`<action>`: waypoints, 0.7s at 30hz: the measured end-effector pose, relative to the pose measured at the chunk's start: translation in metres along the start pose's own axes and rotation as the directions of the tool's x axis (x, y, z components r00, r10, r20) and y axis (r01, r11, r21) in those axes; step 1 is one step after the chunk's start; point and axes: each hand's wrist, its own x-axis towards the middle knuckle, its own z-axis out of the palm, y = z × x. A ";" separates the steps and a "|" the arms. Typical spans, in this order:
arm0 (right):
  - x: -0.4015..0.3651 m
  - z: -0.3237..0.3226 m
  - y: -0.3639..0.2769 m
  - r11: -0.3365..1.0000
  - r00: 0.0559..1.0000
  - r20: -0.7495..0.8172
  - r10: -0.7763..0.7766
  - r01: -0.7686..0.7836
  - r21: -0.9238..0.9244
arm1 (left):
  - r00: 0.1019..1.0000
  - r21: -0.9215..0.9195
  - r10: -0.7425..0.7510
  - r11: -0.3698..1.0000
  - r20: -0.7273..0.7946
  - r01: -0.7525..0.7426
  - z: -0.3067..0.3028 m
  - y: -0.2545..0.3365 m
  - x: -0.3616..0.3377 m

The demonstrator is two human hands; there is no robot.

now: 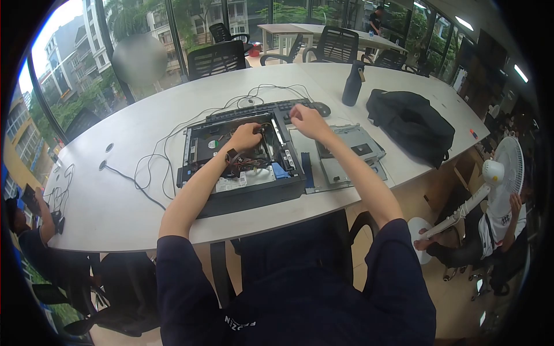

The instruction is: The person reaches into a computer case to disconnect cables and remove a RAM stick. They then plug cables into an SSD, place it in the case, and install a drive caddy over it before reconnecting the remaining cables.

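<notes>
An opened black desktop computer case [242,193] lies flat on the white table [133,207] in front of me. My left hand [247,136], with a watch on its wrist, reaches into the case among the wires, fingers closed near a small dark part; what it grips is too small to tell. My right hand [309,120] hovers over the case's far right corner, fingers curled, next to the black keyboard [254,109]. The removed grey side panel [352,154] lies to the right of the case.
A black mouse [321,108], a dark bottle [352,84] and a black bag [412,124] sit to the right. Cables [153,167] trail left. One person sits at the left table end [29,230], another by a white fan [502,173] at right. Office chairs stand behind.
</notes>
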 end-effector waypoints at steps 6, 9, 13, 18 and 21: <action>-0.042 -0.031 0.049 0.966 0.859 0.496 0.129 0.004 -0.258 | 0.988 0.146 0.109 0.981 0.110 -0.124 0.004 -0.011 0.005; -0.056 -0.020 0.032 0.844 0.879 0.439 0.185 0.086 -0.529 | 0.976 0.149 0.181 0.969 0.121 -0.198 0.004 -0.020 0.007; -0.052 -0.003 0.017 0.799 0.844 0.450 0.292 0.044 -0.600 | 0.978 0.081 0.111 0.992 -0.174 -0.099 0.002 -0.007 0.001; -0.054 0.008 0.008 0.797 0.870 0.422 0.255 0.058 -0.601 | 0.943 0.198 -0.032 0.975 -0.330 0.103 -0.019 0.018 -0.009; -0.054 0.011 0.006 0.799 0.870 0.426 0.248 0.065 -0.597 | 0.954 0.158 -0.031 0.984 -0.297 0.081 -0.022 0.016 -0.008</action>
